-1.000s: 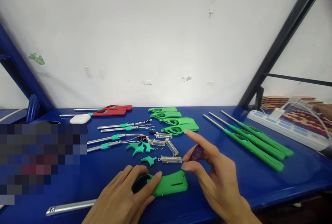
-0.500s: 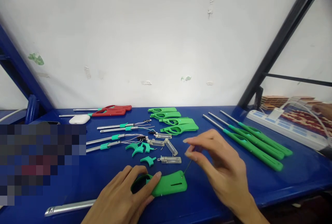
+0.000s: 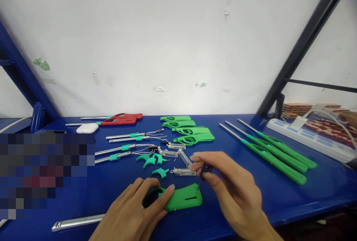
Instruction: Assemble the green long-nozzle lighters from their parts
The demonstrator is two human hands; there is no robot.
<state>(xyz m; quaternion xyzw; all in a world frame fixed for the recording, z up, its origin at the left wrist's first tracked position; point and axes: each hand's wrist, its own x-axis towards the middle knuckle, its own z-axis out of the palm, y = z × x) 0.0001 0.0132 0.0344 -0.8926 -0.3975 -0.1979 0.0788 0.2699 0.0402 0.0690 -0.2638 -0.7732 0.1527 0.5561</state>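
Under my left hand [image 3: 136, 205] lies a green long-neck lighter [image 3: 182, 199], its metal tube [image 3: 76, 222] pointing left. My left fingers wrap round its body by the trigger opening. In my right hand [image 3: 234, 189] is a small screwdriver [image 3: 206, 169] with a dark handle, pinched between thumb and fingers. Its thin shaft slants down to a hole near the lighter's right end. Just beyond lie clear fuel tanks [image 3: 184, 172], several teal triggers [image 3: 160, 173] and metal tubes with wires [image 3: 119, 148].
Green handle shells [image 3: 193, 137] lie near the wall. Red lighters [image 3: 118, 121] and a white earphone case [image 3: 87, 128] are at the back left. Assembled green lighters [image 3: 276, 161] rest on the right, beside a white power strip [image 3: 309, 138]. A person's hand [image 3: 348, 117] shows at the far right.
My right hand has come lower and its fingers have shifted on the screwdriver, so the dark handle now shows. The left hand and the lighter hold still.
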